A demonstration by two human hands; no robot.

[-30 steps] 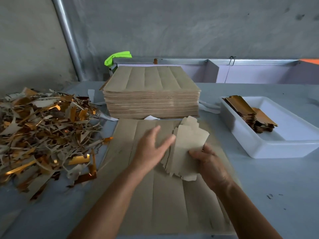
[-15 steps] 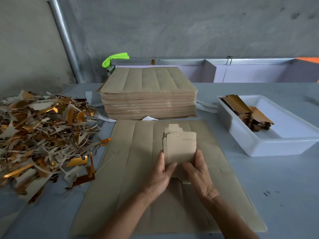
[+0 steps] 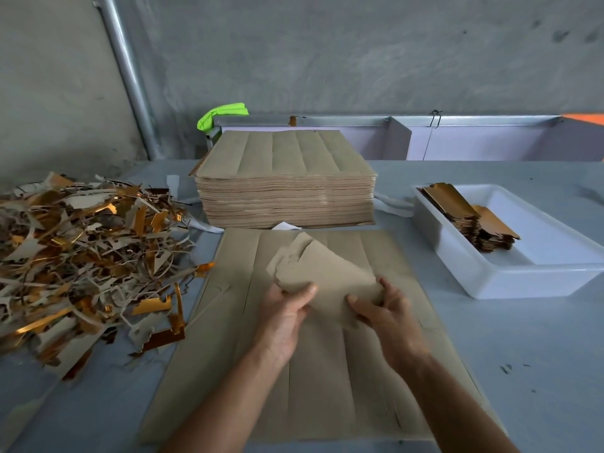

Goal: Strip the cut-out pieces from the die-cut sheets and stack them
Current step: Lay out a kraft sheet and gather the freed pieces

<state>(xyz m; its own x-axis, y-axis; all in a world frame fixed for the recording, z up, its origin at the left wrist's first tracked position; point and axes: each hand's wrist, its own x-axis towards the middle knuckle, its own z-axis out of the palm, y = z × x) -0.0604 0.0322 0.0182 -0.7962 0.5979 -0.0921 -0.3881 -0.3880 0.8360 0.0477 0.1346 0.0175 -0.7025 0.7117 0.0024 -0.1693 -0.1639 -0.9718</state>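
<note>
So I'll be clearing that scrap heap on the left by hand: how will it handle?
The scrap heap is thin tangled strips, so probably light and floppy. Interlocked pieces likely lift in clumps and shed bits. Gold foil faces may be slippery.

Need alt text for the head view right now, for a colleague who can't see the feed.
Both hands, left hand and right hand, hold a bundle of brown cut-out pieces above a flat die-cut sheet on a grey table. Behind lies a tall sheet stack, left a scrap pile, right a white tray with gold pieces.
</note>
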